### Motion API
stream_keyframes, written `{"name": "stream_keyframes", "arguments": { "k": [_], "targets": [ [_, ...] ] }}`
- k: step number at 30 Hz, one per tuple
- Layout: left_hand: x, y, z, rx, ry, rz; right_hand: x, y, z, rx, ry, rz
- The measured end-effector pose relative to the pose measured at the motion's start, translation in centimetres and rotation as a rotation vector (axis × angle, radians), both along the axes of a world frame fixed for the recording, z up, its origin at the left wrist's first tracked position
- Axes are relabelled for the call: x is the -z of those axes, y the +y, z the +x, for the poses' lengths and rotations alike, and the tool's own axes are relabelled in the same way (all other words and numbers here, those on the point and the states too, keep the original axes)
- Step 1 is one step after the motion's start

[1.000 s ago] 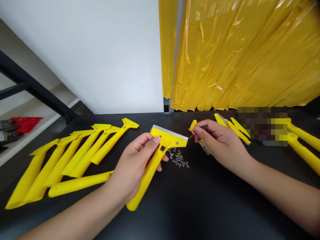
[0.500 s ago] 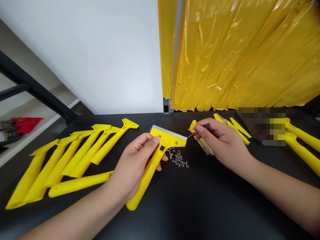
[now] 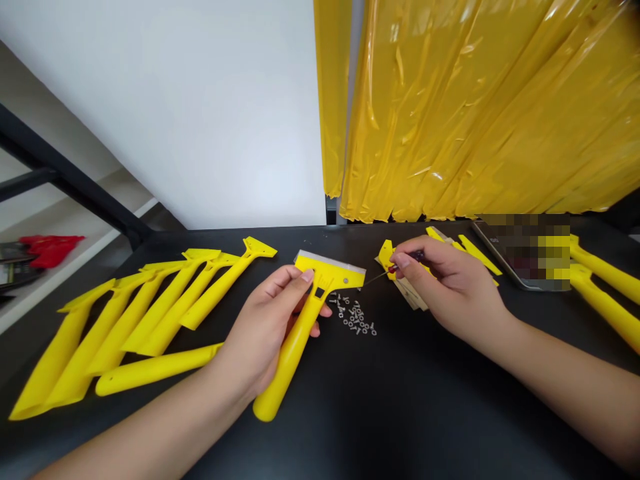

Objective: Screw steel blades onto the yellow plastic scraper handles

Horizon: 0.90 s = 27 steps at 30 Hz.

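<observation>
My left hand (image 3: 273, 320) is closed around the neck of a yellow scraper (image 3: 290, 353), whose head carries a metal blade along its upper edge and one screw near its right end. Between the thumb and fingers of my right hand (image 3: 435, 273) is a thin screwdriver (image 3: 391, 269) with a dark red handle. The screwdriver's shaft points left, its tip close to the right end of the scraper head; whether they touch I cannot tell. Small screws and nuts (image 3: 355, 319) lie on the black table (image 3: 380, 413) just below the scraper head.
Several yellow scraper handles (image 3: 165, 300) lie side by side on the left. Behind my right hand are yellow plates (image 3: 479, 255) and flat beige pieces (image 3: 411, 293). A partly blurred phone (image 3: 505, 257) and more yellow handles (image 3: 607, 303) are at the right.
The scraper head has shifted slightly left and tilted a little. The screwdriver's tip has moved slightly left and down from the head's right corner. Both hands keep their grips.
</observation>
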State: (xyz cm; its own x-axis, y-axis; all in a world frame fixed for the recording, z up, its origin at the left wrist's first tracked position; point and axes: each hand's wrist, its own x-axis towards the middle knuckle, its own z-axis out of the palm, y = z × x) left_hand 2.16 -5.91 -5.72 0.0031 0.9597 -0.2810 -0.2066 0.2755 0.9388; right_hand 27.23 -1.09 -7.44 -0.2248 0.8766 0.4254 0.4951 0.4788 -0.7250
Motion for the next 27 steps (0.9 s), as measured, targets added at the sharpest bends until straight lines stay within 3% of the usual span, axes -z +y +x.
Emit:
{"name": "stream_keyframes", "arguments": {
  "k": [19, 27],
  "targets": [
    [0.5, 0.2, -0.1, 0.003, 0.071, -0.026, -0.3, -0.3, 0.0, -0.026, -0.131, 0.157],
    [0.8, 0.4, -0.2, -0.038, 0.084, -0.050, -0.9, -1.0, 0.4, 0.066, 0.138, 0.089]
  ]
}}
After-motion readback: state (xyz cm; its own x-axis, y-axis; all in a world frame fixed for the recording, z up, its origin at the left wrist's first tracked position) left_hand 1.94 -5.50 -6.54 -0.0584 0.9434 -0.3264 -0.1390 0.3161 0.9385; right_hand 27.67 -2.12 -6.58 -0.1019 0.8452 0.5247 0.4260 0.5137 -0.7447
